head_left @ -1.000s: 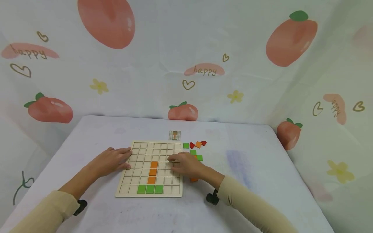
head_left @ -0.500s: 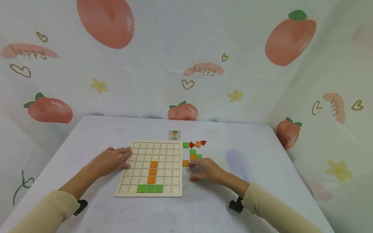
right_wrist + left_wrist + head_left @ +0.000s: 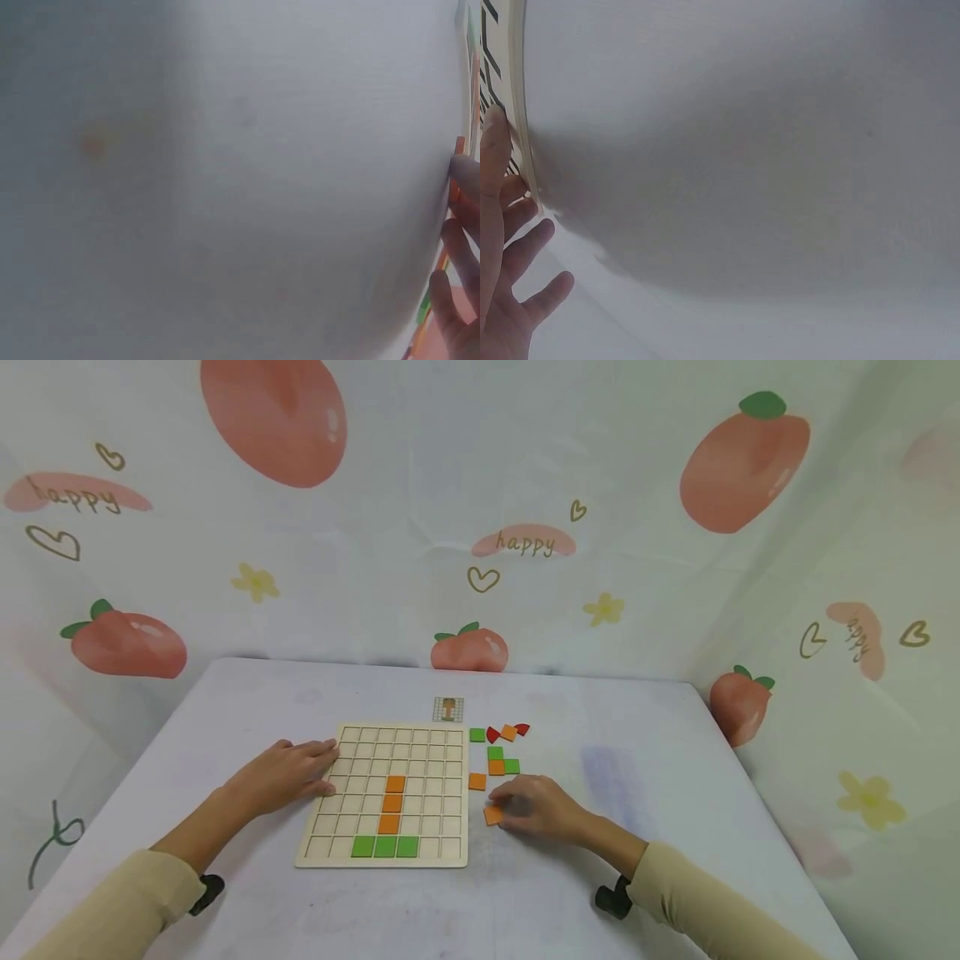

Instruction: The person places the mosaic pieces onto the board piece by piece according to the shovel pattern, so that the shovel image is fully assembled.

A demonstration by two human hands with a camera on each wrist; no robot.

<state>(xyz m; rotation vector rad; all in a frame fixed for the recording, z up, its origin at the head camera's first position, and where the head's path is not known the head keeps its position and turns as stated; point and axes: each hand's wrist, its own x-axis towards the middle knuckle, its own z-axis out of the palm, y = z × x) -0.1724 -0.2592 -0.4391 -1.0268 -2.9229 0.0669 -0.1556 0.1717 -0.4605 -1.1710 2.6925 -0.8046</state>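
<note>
Orange square flat tile (image 3: 492,815) just beyond right edge of pale beige grid board (image 3: 438,802), pinched in right hand (image 3: 542,810); whether lifted, cannot tell. Left hand (image 3: 288,774), fingers loosely spread, touches board's left edge. White tabletop (image 3: 390,910) beneath.

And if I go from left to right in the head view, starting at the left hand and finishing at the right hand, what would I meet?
Left hand → column of three orange tiles on the board → loose orange tile → angled orange tile → right hand.
</note>
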